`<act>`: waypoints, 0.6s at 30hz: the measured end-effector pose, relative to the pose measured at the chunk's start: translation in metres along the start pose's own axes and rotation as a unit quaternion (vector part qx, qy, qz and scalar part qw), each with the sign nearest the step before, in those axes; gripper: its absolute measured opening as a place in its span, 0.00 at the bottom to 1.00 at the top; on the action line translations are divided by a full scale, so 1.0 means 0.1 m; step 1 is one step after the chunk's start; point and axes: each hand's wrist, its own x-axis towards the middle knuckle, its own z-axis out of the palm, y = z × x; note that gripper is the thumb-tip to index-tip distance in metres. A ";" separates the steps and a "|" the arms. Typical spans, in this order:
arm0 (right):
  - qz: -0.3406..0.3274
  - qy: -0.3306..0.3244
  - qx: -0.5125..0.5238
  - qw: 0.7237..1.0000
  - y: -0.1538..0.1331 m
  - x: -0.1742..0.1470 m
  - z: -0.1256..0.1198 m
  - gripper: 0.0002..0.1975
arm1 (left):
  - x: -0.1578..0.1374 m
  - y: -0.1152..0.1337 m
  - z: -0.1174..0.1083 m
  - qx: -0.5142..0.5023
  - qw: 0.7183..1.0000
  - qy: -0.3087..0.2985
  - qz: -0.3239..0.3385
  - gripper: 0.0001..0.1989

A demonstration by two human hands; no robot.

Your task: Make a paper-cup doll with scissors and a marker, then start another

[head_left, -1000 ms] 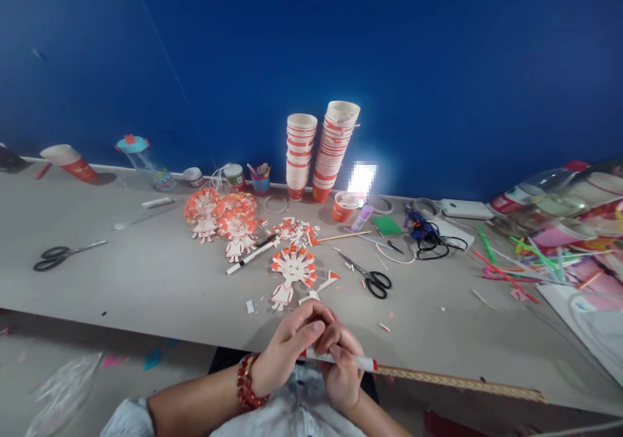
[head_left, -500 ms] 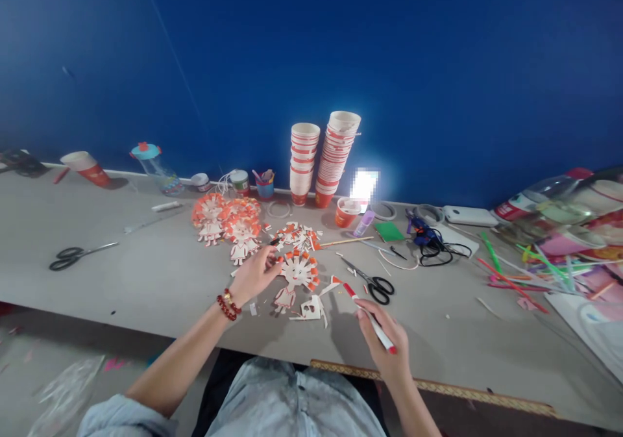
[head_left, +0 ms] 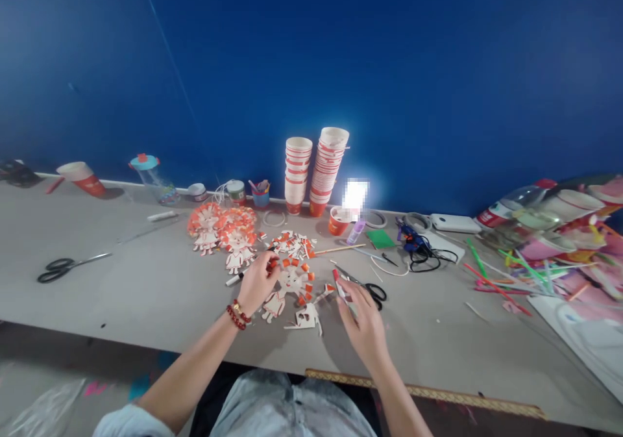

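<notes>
In the head view, a paper doll cutout [head_left: 292, 282] with orange-tipped hair strips lies on the table. My left hand [head_left: 260, 284] is closed at the doll's left edge, its fingertips pinching a hair strip. My right hand [head_left: 363, 317] rests low over the table with fingers stretched out. A red-and-white marker [head_left: 337, 278] lies by its index finger, partly hidden. Black-handled scissors [head_left: 376, 294] are partly covered by that hand. Cut paper scraps [head_left: 306, 317] lie between the hands, and a black-and-white marker [head_left: 234, 280] sits beside my left hand.
Finished-looking paper dolls [head_left: 239, 242] overlap at the left, near a heap of scraps [head_left: 292, 245]. Two tall stacks of paper cups [head_left: 328, 171] stand by the blue wall. A second pair of scissors [head_left: 61, 269] lies far left; straws and bottles [head_left: 511, 203] crowd the right.
My right hand has moved forward and left, its fingers loosening from the red marker, which is now low by the scissors. My left hand has closed on the doll, which is slightly tilted.
</notes>
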 end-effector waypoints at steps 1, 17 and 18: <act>0.033 0.000 0.049 0.998 -0.07 0.01 0.08 0.19 | -0.01 0.04 -0.02 -0.005 1.000 0.009 0.002 0.08; 0.249 -0.028 0.456 0.854 -0.57 0.30 0.45 0.18 | -0.18 0.43 -0.11 -0.282 0.957 -0.026 -0.065 0.14; 0.250 -0.024 0.457 0.853 -0.58 0.31 0.44 0.18 | -0.18 0.42 -0.10 -0.299 0.950 -0.029 -0.080 0.14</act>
